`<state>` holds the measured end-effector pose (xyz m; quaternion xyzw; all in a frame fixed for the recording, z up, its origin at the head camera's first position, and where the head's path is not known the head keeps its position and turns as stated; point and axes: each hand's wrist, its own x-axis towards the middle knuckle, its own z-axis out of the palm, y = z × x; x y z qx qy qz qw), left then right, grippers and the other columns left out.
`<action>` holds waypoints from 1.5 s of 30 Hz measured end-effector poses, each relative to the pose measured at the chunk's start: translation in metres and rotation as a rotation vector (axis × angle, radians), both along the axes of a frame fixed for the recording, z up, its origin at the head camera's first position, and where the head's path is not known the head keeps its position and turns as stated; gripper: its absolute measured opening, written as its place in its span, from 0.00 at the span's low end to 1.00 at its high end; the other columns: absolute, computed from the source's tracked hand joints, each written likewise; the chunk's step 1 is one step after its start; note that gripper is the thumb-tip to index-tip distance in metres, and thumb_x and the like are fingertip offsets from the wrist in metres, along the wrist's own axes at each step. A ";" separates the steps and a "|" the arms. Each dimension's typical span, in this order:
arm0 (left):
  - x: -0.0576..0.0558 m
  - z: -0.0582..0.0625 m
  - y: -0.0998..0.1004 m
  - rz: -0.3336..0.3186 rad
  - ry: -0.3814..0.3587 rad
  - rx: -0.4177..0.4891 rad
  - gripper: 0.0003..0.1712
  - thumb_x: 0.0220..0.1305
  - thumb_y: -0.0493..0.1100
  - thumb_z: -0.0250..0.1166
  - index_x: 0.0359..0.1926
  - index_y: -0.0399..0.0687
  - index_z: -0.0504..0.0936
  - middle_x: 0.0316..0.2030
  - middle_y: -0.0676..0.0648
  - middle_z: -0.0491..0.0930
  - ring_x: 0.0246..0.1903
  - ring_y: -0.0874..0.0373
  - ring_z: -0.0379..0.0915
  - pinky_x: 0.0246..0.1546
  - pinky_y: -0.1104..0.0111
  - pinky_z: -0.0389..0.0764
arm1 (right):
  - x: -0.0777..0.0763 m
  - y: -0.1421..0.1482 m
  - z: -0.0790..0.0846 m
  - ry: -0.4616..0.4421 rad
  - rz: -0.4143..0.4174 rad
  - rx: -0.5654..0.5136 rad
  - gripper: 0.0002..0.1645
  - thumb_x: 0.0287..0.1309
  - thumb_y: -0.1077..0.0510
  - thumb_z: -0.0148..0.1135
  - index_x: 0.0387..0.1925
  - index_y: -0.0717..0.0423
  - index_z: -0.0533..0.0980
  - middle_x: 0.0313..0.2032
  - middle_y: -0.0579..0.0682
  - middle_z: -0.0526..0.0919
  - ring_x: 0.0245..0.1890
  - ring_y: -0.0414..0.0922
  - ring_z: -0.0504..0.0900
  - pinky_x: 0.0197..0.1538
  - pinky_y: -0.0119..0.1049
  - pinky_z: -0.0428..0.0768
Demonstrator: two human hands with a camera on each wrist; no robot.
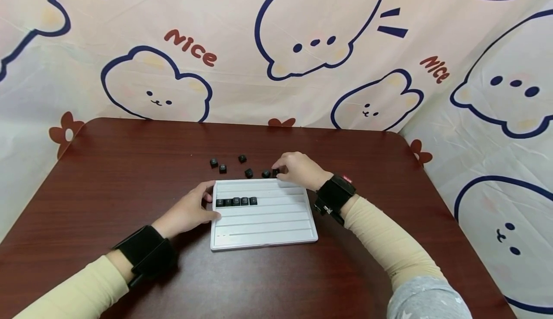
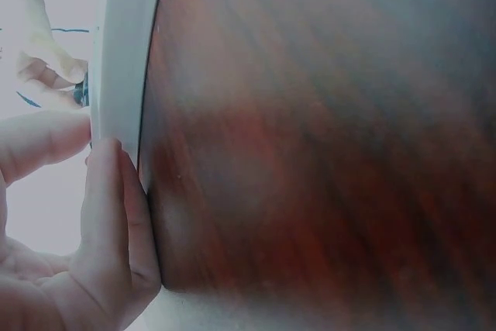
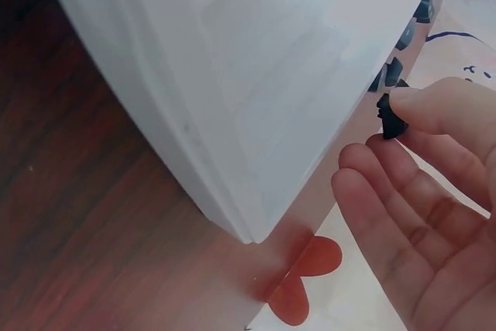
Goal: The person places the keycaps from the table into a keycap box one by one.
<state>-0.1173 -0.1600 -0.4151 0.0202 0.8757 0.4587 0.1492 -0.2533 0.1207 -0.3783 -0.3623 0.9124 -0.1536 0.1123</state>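
Note:
A white ridged tray (image 1: 268,228) lies on the table, with several black keycaps (image 1: 236,201) standing side by side along one ridge at its left. My left hand (image 1: 188,211) holds the tray's left edge, thumb over the rim and fingers along the outer side. Just past the tray's far edge, my right hand (image 1: 300,170) pinches a black keycap (image 3: 391,118) between thumb and fingertips. More loose keycaps (image 1: 248,172) lie scattered on the table beyond the tray, one of them close to the right hand's fingers.
The dark brown wooden table (image 1: 108,175) extends around the tray on all sides. A white curtain (image 1: 237,93) printed with cartoon bears hangs behind the table and along its right side.

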 end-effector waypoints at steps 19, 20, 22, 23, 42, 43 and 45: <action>0.000 0.002 0.000 -0.009 0.002 0.018 0.51 0.59 0.35 0.75 0.75 0.27 0.55 0.48 0.35 0.71 0.34 0.50 0.68 0.32 0.62 0.71 | 0.018 0.003 0.003 -0.009 0.040 -0.023 0.14 0.63 0.64 0.70 0.50 0.60 0.86 0.46 0.53 0.85 0.37 0.42 0.80 0.41 0.32 0.80; 0.000 0.002 0.000 -0.009 0.002 0.016 0.50 0.59 0.34 0.75 0.75 0.27 0.55 0.48 0.35 0.71 0.34 0.50 0.68 0.32 0.62 0.71 | 0.018 0.004 0.003 -0.007 0.046 -0.024 0.14 0.62 0.64 0.70 0.50 0.61 0.86 0.46 0.53 0.85 0.36 0.42 0.80 0.40 0.32 0.79; 0.000 0.002 0.000 -0.007 -0.002 0.015 0.50 0.59 0.35 0.75 0.75 0.27 0.55 0.48 0.35 0.71 0.35 0.50 0.68 0.32 0.62 0.71 | 0.019 0.004 0.003 -0.005 0.057 -0.022 0.13 0.62 0.65 0.70 0.49 0.61 0.87 0.45 0.54 0.85 0.35 0.41 0.79 0.39 0.31 0.79; 0.000 0.002 0.000 -0.007 -0.003 0.016 0.50 0.59 0.35 0.75 0.75 0.27 0.55 0.48 0.35 0.71 0.34 0.50 0.68 0.32 0.62 0.71 | 0.020 0.004 0.003 -0.004 0.062 -0.021 0.13 0.61 0.65 0.70 0.48 0.61 0.87 0.45 0.54 0.85 0.35 0.41 0.80 0.39 0.31 0.79; -0.001 0.002 0.000 -0.004 0.005 -0.006 0.50 0.59 0.35 0.75 0.75 0.28 0.56 0.47 0.35 0.72 0.36 0.49 0.68 0.33 0.62 0.70 | 0.033 -0.004 0.002 -0.024 0.085 -0.008 0.12 0.59 0.65 0.72 0.45 0.59 0.87 0.45 0.52 0.86 0.33 0.39 0.77 0.38 0.30 0.77; -0.001 0.002 0.000 -0.005 0.005 -0.005 0.50 0.59 0.35 0.75 0.75 0.28 0.56 0.47 0.35 0.72 0.36 0.49 0.68 0.33 0.62 0.70 | 0.034 -0.004 0.002 -0.028 0.084 -0.008 0.12 0.59 0.65 0.72 0.45 0.59 0.87 0.45 0.52 0.86 0.33 0.39 0.77 0.38 0.30 0.77; -0.001 0.002 0.000 -0.006 0.002 -0.004 0.50 0.59 0.35 0.75 0.75 0.28 0.56 0.48 0.35 0.72 0.36 0.49 0.68 0.33 0.62 0.70 | 0.035 -0.005 0.001 -0.044 0.074 -0.007 0.12 0.59 0.65 0.72 0.45 0.59 0.87 0.45 0.52 0.86 0.33 0.40 0.77 0.38 0.30 0.77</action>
